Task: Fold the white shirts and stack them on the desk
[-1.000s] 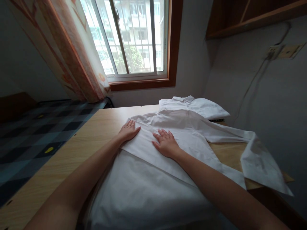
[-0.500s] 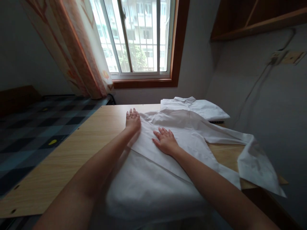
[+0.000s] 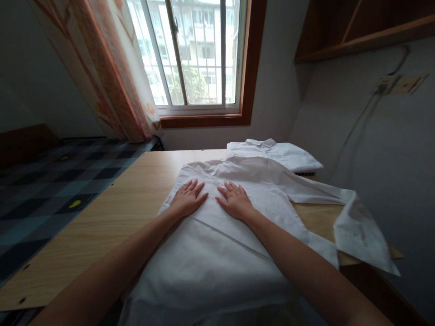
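Spread hands (image 3: pixel 189 199) (image 3: pixel 235 200) are touching a white cloth shirt (image 3: pixel 204 258). Its blurred near edge is perhaps overhanging a pale wooden tabletop (image 3: pixel 112 217).

A creased white shirt (image 3: pixel 220 233) lies across a wooden table (image 3: pixel 129 199), one sleeve (image 3: pixel 314 188) bent.

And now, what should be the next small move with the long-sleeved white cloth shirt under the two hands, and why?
Perhaps the right hand should bring the bent white cloth sleeve inward over the white cloth shirt: that hand and the left hand lie flat on the shirt, while the sleeve sticks out rightward, its end past the edge of the yellowish wooden surface.
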`<state>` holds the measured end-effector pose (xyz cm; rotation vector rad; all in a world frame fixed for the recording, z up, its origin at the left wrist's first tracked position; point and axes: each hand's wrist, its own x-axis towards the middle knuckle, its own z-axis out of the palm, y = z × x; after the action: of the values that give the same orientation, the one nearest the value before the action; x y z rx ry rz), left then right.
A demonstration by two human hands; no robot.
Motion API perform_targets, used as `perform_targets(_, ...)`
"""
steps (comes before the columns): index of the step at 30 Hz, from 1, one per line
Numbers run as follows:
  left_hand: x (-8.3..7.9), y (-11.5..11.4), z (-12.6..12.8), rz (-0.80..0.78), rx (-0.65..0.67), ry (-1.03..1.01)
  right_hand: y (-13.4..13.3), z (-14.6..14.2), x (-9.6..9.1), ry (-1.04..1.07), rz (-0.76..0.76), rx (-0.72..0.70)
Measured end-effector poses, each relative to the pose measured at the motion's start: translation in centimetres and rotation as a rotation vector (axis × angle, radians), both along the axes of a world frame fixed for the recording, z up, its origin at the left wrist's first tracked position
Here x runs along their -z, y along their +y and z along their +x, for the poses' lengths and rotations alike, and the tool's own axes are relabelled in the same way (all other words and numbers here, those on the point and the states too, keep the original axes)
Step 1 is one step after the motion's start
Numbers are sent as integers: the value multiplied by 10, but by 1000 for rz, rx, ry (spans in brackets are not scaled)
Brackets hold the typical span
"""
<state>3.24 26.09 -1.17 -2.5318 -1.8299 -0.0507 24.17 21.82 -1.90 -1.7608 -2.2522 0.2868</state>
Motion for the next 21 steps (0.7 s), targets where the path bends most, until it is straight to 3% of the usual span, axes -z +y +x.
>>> perform_targets(6, -7, 3, -14, 6, -136, 29, 1, 3, -1, -2, -9, -1)
perform_targets(11, -7, 9, -20, 7, -149, 44, 2, 9, 0, -17, -38, 42)
perform_targets(17, -3, 9, -19, 36, -148, 50, 0, 13, 7, -39, 7, 152)
perform_targets(21, -3, 9, -20, 25, -141, 46, 0, 11, 10, -36, 10, 308)
